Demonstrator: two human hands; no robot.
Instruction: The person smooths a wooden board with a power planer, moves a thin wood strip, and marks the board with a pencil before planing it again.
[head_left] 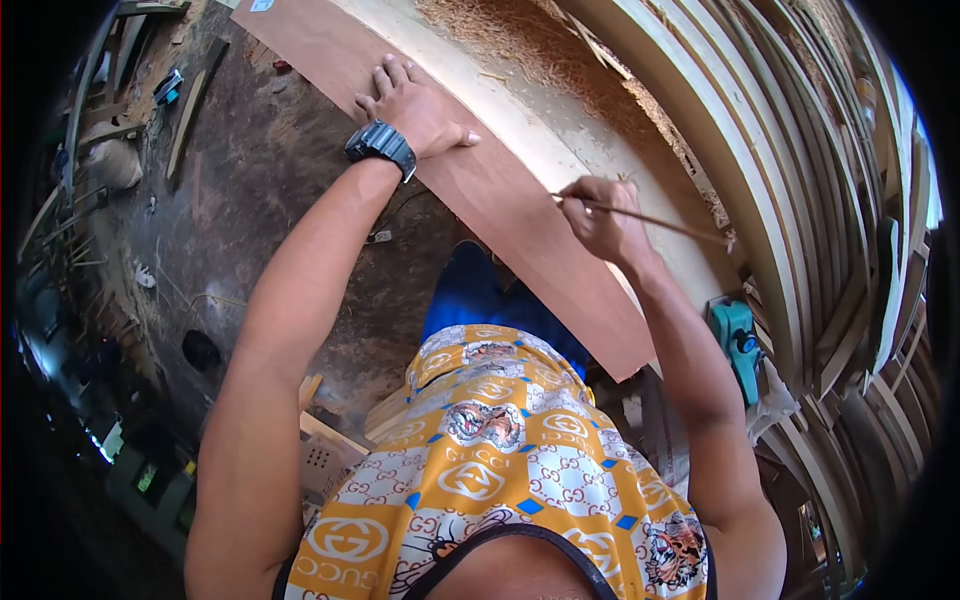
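Head view: left hand (412, 105) spread flat on reddish board (520, 215); right hand (600, 222) closed around thin stick (655, 221), tip touching board.

Black wristwatch (381, 146), sleeveless orange-white patterned shirt (500, 470), blue trousers (470, 290)

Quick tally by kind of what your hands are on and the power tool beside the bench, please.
Reddish plywood sheet, under left hand: 1
Thin stick, in right hand: 1
Teal power tool: 1
Wristwatch: 1
Total: 4
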